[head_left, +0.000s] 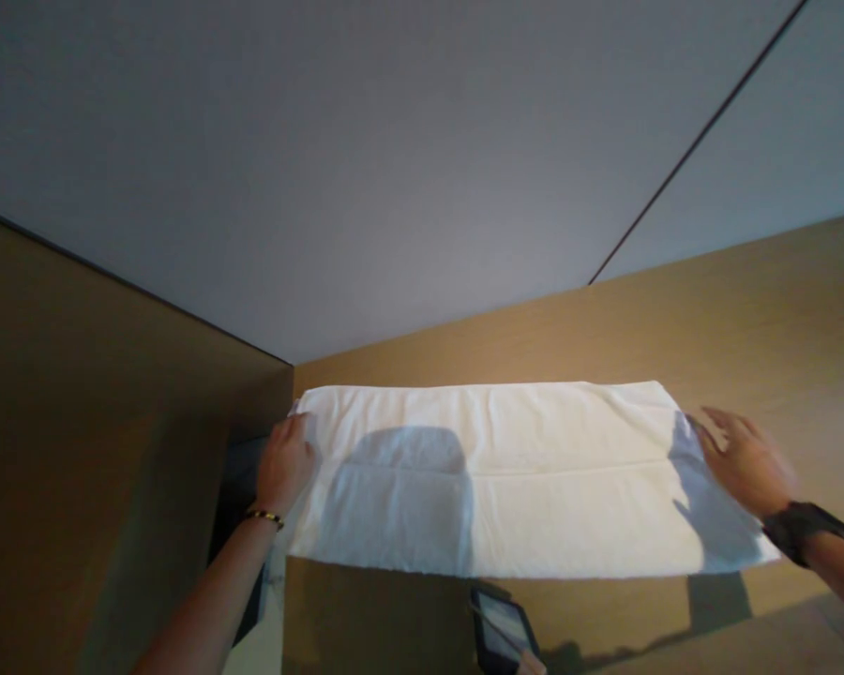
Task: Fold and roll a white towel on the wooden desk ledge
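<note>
White towel (527, 478) lies spread flat and wide on a wooden counter (760, 319), folded lengthwise, with a crease line running across its middle and its near edge reaching the counter's front edge or slightly past it. A soft shadow falls on the towel's left half, another on its right end. Left hand (285, 464) sits on the towel's left end, at the far-left corner, fingers curled down on the cloth; whether it pinches the edge or only presses it, cannot tell. A thin beaded bracelet (265, 516) is on the left wrist. Right hand (742, 459) is at the towel's right end, fingers spread and open, palm down, fingertips touching or just over the cloth edge; it is slightly blurred, nothing gripped. A dark watch or band (806, 530) is on the right wrist. Left of the counter a wooden side panel (113, 422) stands upright, with a dark gap (239, 497) between it and the counter by the left hand. Behind the towel a pale grey wall (366, 169) rises, with a thin dark seam (696, 141) running diagonally at upper right. Below the towel's near edge, at the bottom of the view, a small dark device with a pale screen (503, 633) is in view, partly cut off.
</note>
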`<state>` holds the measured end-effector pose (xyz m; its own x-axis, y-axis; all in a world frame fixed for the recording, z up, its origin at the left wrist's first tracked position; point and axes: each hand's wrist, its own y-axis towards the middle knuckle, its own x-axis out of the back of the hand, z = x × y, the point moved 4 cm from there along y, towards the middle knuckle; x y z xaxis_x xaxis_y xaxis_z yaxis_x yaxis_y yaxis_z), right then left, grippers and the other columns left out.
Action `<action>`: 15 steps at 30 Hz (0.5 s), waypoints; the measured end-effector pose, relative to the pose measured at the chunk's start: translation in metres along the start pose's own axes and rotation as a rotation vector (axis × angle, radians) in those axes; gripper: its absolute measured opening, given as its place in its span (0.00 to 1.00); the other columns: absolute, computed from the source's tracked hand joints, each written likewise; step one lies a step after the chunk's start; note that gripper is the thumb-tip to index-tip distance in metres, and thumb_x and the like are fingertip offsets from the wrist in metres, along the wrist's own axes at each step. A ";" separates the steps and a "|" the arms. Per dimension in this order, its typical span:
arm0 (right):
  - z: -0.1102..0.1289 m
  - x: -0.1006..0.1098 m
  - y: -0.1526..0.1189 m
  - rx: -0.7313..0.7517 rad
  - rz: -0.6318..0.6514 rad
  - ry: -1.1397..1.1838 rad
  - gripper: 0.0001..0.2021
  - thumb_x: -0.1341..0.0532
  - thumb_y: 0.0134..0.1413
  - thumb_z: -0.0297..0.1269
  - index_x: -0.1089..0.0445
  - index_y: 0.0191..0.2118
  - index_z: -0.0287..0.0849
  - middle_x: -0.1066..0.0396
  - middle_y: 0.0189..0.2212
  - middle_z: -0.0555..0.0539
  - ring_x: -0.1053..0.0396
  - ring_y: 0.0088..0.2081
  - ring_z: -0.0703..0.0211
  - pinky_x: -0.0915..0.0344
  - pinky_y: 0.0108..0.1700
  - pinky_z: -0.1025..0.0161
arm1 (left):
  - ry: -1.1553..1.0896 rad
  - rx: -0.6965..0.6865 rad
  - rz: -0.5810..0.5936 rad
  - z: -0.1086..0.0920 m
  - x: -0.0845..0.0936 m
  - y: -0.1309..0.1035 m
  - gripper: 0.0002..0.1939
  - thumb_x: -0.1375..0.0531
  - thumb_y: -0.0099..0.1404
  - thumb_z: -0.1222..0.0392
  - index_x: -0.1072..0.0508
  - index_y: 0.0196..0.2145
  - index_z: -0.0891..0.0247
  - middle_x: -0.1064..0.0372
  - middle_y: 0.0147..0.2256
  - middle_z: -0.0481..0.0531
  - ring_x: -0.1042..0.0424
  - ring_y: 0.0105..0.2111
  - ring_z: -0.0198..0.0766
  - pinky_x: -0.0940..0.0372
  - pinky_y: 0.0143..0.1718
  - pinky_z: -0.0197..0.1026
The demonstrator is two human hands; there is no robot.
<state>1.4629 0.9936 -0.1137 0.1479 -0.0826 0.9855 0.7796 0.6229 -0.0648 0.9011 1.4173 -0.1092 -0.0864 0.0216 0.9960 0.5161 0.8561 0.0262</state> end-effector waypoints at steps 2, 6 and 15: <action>0.037 -0.002 0.026 0.269 0.050 -0.050 0.29 0.55 0.61 0.43 0.44 0.63 0.33 0.42 0.62 0.34 0.43 0.61 0.44 0.45 0.62 0.55 | 0.001 -0.133 0.030 -0.028 -0.003 0.028 0.26 0.53 0.60 0.72 0.35 0.55 0.72 0.37 0.57 0.67 0.39 0.59 0.52 0.43 0.62 0.52; 0.086 -0.017 0.065 0.559 0.130 -0.234 0.26 0.49 0.55 0.31 0.38 0.60 0.29 0.33 0.54 0.31 0.39 0.56 0.43 0.43 0.57 0.51 | 0.050 -0.195 0.118 -0.053 -0.016 0.080 0.24 0.52 0.62 0.74 0.33 0.54 0.69 0.34 0.54 0.64 0.37 0.57 0.52 0.42 0.59 0.50; 0.077 -0.001 0.068 0.628 0.179 -0.292 0.17 0.43 0.44 0.40 0.23 0.36 0.37 0.26 0.36 0.37 0.33 0.41 0.43 0.42 0.42 0.51 | 0.243 -0.257 0.225 -0.046 0.023 0.077 0.09 0.46 0.60 0.71 0.26 0.33 0.68 0.31 0.38 0.61 0.35 0.47 0.54 0.41 0.47 0.52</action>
<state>1.4690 1.0954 -0.1072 0.0032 0.2193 0.9756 0.2476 0.9451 -0.2133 0.9782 1.4605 -0.0803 0.2401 0.0443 0.9697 0.6977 0.6867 -0.2041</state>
